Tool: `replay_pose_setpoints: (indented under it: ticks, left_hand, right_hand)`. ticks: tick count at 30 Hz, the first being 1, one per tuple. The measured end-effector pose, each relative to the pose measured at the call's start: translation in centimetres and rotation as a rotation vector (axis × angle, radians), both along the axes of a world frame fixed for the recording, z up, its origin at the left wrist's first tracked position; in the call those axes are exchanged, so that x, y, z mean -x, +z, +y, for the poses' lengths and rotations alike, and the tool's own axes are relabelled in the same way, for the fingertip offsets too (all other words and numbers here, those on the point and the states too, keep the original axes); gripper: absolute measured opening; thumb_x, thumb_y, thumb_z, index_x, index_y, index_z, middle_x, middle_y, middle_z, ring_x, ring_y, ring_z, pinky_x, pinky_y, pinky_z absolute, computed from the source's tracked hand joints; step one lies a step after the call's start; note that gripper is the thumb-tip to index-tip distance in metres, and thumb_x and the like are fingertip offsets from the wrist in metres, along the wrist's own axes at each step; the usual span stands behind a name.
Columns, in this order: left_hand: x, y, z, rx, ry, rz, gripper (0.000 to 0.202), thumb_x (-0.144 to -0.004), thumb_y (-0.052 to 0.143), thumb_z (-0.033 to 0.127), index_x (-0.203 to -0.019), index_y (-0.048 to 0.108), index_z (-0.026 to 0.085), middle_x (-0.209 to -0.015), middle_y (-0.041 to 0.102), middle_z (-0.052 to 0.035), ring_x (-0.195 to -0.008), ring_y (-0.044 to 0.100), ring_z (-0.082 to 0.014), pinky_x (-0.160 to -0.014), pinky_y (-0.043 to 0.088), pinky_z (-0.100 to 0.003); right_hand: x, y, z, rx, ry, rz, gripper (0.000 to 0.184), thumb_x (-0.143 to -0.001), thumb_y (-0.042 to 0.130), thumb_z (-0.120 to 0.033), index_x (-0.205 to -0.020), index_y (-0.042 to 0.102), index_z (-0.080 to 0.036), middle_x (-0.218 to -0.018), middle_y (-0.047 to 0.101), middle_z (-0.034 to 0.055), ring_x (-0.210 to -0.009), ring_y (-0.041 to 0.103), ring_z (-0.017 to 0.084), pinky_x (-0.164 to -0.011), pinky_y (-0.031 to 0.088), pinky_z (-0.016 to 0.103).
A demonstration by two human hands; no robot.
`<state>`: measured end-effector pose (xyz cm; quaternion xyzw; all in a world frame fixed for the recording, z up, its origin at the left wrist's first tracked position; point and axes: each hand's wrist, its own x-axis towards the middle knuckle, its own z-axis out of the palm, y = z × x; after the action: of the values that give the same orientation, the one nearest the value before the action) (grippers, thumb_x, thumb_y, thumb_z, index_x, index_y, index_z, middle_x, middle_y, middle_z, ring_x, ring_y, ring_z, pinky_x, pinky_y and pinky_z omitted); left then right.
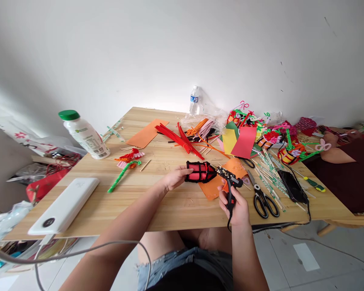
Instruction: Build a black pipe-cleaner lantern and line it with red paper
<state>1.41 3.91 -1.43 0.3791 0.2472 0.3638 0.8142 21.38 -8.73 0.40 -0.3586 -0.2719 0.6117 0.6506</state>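
My left hand is closed on one end of a red and black craft lantern, a small paper body with black fuzzy strips along its edges. Its pointed end faces right. In my right hand is a black glue gun, gripped by the handle with its nozzle at the lantern's tip. Whether nozzle and tip touch I cannot tell. Under both lies an orange paper sheet. Black-and-white scissors rest just right of my right hand.
Red pipe cleaners, coloured paper, paper-wrapped sticks and a phone cover the table's right half. At left stand a green-capped bottle and a white power bank. Another person's arm is at far right.
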Motion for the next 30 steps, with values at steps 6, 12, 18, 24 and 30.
replay_pose_setpoints:
  ticks: [6, 12, 18, 24, 30]
  left_hand:
    - [0.0, -0.3, 0.1, 0.013, 0.015, 0.004, 0.033, -0.066, 0.078, 0.026, -0.092, 0.073, 0.006, -0.091, 0.076, -0.0153, -0.092, 0.071, -0.0277, -0.096, 0.047, -0.039]
    - [-0.1, -0.3, 0.2, 0.022, 0.037, 0.012, 0.028, -0.066, 0.078, 0.024, -0.087, 0.073, 0.007, -0.089, 0.076, -0.0141, -0.087, 0.071, -0.026, -0.093, 0.049, -0.038]
    - [-0.2, -0.4, 0.2, 0.023, 0.049, 0.015, 0.028, -0.066, 0.077, 0.025, -0.088, 0.073, 0.007, -0.088, 0.076, -0.014, -0.09, 0.071, -0.0273, -0.091, 0.05, -0.038]
    - [-0.4, -1.0, 0.5, 0.035, 0.083, -0.002, 0.021, -0.067, 0.074, 0.022, -0.083, 0.072, 0.008, -0.084, 0.076, -0.0138, -0.087, 0.071, -0.0274, -0.091, 0.05, -0.039]
    - [-0.4, -0.4, 0.5, 0.07, 0.193, -0.015, 0.016, -0.068, 0.069, 0.014, -0.084, 0.071, 0.01, -0.083, 0.076, -0.0104, -0.074, 0.071, -0.0204, -0.08, 0.053, -0.032]
  right_hand:
    - [-0.1, 0.2, -0.1, -0.024, -0.025, -0.007, 0.024, -0.082, 0.058, -0.032, -0.102, 0.064, -0.019, -0.085, 0.067, 0.006, -0.048, 0.04, 0.007, -0.035, 0.034, 0.017]
    - [-0.1, 0.8, -1.0, -0.151, -0.08, -0.171, 0.021, -0.082, 0.06, -0.034, -0.097, 0.064, -0.02, -0.089, 0.068, 0.0079, -0.046, 0.042, 0.008, -0.032, 0.033, 0.02]
    - [-1.7, 3.8, -1.7, -0.302, -0.247, -0.252, 0.023, -0.08, 0.062, -0.042, -0.093, 0.064, -0.022, -0.084, 0.062, 0.0055, -0.046, 0.042, 0.009, -0.032, 0.031, 0.021]
    - [-6.2, 5.2, -0.4, -0.446, -0.696, -0.774, 0.027, -0.084, 0.058, -0.046, -0.074, 0.06, -0.021, -0.061, 0.05, 0.0009, -0.055, 0.051, 0.016, -0.05, 0.046, 0.03]
    - [-8.4, 0.7, 0.6, -0.392, -0.581, -1.687, 0.045, -0.085, 0.054, -0.031, -0.128, 0.056, -0.019, -0.104, 0.056, 0.0142, -0.1, 0.057, 0.029, -0.088, 0.049, 0.046]
